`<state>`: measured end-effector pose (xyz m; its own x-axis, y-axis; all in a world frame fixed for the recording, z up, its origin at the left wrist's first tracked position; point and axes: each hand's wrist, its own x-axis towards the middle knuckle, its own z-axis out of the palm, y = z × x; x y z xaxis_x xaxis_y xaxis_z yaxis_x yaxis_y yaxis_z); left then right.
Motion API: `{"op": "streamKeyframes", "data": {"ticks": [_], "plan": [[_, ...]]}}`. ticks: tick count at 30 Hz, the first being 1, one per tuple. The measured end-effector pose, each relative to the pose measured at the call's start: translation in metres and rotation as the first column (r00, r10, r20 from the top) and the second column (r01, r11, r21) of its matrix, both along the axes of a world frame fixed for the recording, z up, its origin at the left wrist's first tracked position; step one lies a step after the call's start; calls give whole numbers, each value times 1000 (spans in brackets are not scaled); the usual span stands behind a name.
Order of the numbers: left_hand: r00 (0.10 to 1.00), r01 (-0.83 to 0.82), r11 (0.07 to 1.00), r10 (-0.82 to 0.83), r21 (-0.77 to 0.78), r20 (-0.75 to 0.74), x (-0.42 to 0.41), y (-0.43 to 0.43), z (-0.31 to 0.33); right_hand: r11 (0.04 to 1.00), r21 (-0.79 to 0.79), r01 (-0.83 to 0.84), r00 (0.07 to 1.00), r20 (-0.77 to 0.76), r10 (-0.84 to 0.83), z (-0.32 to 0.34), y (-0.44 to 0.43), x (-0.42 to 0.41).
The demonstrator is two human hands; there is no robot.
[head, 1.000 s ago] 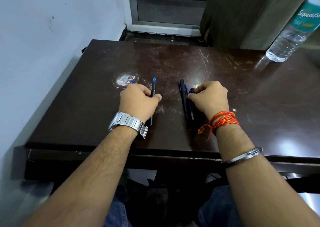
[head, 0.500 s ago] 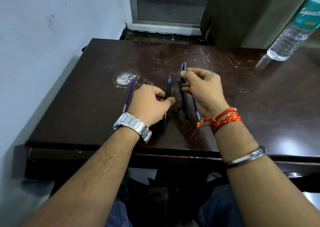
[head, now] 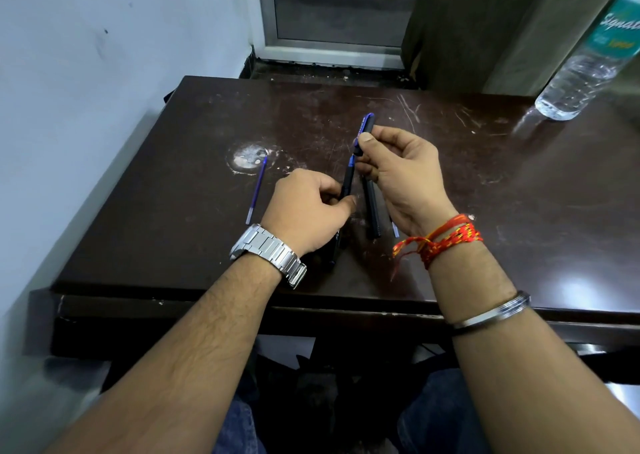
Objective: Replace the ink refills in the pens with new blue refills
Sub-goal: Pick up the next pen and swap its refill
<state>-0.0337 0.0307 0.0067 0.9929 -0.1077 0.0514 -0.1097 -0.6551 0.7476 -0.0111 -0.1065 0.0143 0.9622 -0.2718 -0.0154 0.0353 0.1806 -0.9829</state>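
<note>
My left hand [head: 308,208] grips a dark pen [head: 346,187] with a blue tip, lifted a little over the dark table [head: 519,194]. My right hand [head: 401,173] pinches a dark pen cap [head: 366,131] with a blue clip just above that tip. Another dark pen [head: 372,211] lies on the table under my right hand. A blue refill [head: 256,190] lies loose to the left of my left hand. A second refill's end [head: 395,229] shows by my right wrist.
A clear water bottle [head: 585,69] stands at the table's far right corner. A white wall runs along the left side. A worn pale spot [head: 247,157] marks the table near the loose refill. A window frame and a curtain are behind the table.
Both hands rose from the table. My left hand moved right with its pen, uncovering the loose refill. My right hand picked up the cap and brought it over the pen's tip.
</note>
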Motion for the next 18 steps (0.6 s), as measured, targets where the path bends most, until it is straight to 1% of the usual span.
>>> {"op": "streamKeyframes", "data": {"ticks": [2,4,8,10,12,15,18], "plan": [[1000,9,1000,-9,-6,4,0,1,0,999,32,9,1000,14,-10,1,-1,1],[1000,17,1000,-16,-4,5,0,0,0,1000,9,-12,1000,13,12,0,-1,1],[999,-32,998,34,-63,40,3,0,-3,983,-71,-167,986,-36,165,-2,3,-4],[997,-62,994,66,-86,50,5,2,-4,959,-92,-266,964,-24,265,-3,4,-6],[995,-72,993,78,-93,60,6,2,-5,933,-166,-320,946,-10,323,-3,5,-7],[994,-72,994,78,-82,78,5,1,-6,910,-261,-322,943,-8,331,-2,6,-6],[992,-87,993,93,-77,80,4,0,-7,898,-307,-314,944,-2,329,-3,7,-7]]}}
